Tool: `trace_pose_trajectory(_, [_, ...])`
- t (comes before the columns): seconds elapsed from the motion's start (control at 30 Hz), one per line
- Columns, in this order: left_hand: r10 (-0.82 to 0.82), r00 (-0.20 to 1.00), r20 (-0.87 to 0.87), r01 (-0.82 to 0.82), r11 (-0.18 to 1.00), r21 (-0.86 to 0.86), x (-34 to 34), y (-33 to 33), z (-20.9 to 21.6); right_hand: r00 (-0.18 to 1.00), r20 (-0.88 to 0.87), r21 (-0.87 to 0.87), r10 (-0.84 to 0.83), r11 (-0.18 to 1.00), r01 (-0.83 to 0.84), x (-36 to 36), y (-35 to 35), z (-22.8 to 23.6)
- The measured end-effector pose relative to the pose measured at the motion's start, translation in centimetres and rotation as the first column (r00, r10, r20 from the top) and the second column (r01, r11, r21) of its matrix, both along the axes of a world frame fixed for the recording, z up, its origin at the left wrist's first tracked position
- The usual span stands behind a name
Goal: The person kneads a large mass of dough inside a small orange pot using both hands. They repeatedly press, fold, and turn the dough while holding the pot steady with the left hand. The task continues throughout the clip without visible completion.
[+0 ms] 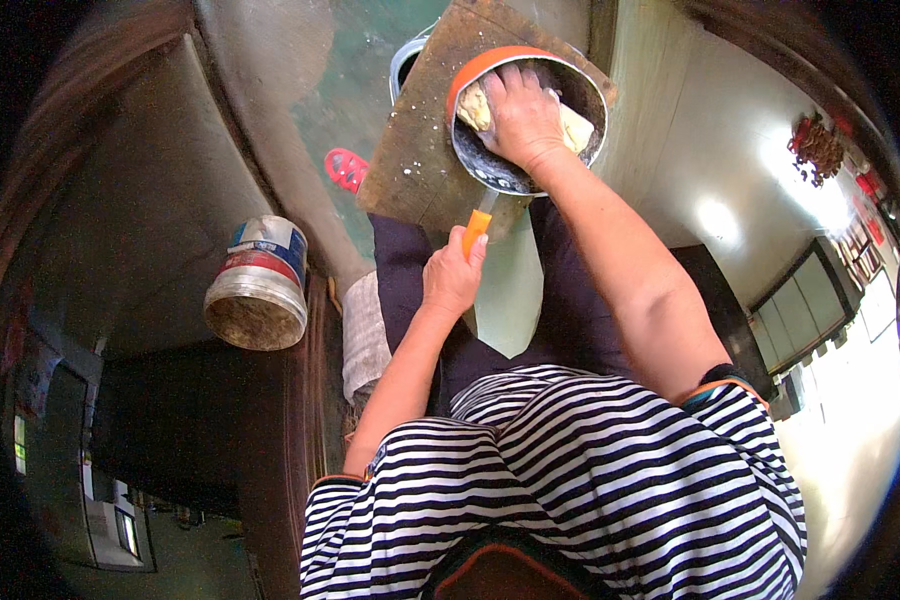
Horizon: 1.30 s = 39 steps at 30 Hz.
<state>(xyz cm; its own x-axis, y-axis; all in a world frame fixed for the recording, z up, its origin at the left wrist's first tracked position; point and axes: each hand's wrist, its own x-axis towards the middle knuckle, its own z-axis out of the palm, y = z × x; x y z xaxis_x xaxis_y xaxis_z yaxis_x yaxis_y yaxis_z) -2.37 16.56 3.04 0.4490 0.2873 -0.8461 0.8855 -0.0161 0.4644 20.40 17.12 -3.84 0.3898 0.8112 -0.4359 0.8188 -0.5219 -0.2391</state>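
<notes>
A pan (530, 53) with an orange outside and a dark speckled inside rests on a worn wooden board (425, 150). My left hand (453, 275) is closed around its orange handle (477, 230). Inside the pan, my right hand (523, 115) presses down on pale yellow dough (576, 130), its fingers curved over the far side. A rough lump of the dough shows to the left of that hand, and smooth dough shows to its right. My palm hides the middle of the dough, and the fingertips are partly hidden.
White crumbs are scattered over the board. Behind its left edge stands a grey-rimmed bucket (407, 62). A red shoe (346, 170) is on the floor to the left. Farther left, a white, blue and red paint bucket (258, 285) appears on its side.
</notes>
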Motion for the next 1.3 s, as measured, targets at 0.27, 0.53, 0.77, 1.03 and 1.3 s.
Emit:
trace_pose_trajectory(0.27, [0.005, 1.000, 0.009, -0.006, 0.998, 0.062, 0.0, -0.2, 0.1, 0.998, -0.037, 0.024, -0.044, 0.999, 0.044, 0.7, -0.4, -0.4])
trace_pose_trajectory(0.53, [-0.011, 0.998, -0.064, 0.017, 0.996, 0.090, 0.7, -0.3, 1.1, 0.985, -0.173, 0.420, -0.024, 0.902, 0.095, 0.7, -2.6, 3.3])
trace_pose_trajectory(0.77, [-0.006, 0.998, -0.066, 0.012, 0.995, 0.104, 0.7, -0.2, 1.2, 0.943, -0.306, 0.657, -0.129, 0.688, 0.307, -0.3, -5.7, 6.2])
trace_pose_trajectory(1.03, [0.007, 0.998, -0.056, -0.003, 0.998, 0.070, 0.3, -1.0, 0.3, 0.917, -0.286, 0.546, -0.277, 0.739, 0.393, 0.1, -8.0, 5.0])
trace_pose_trajectory(1.3, [-0.024, 0.997, -0.074, 0.029, 0.997, 0.066, 0.2, -0.6, 0.3, 0.922, -0.198, 0.375, -0.333, 0.843, 0.385, 1.0, -6.8, 7.9])
